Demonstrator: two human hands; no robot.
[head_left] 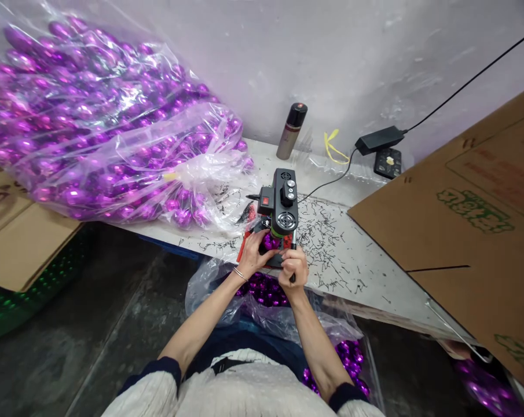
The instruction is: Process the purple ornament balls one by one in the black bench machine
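Observation:
A small black bench machine (284, 197), much like a mini drill press, stands on the white table. My left hand (253, 255) is closed around a shiny purple ball (270, 241) under the machine's head, thumb and fingers on its sides. The ball's underside is hidden. On the machine's right side, my right hand (295, 269) is wrapped around its black lever handle (293, 245). Red parts (243, 246) show at the machine's base. Below the table edge, an open plastic bag holds more purple balls (264, 289).
A large clear bag of purple balls (114, 127) fills the left. Behind the machine are a spray can (291, 132), a yellow tie (331, 145) and a power adapter (380, 141). Black shavings (325, 243) litter the table. A cardboard box (474, 220) stands at right.

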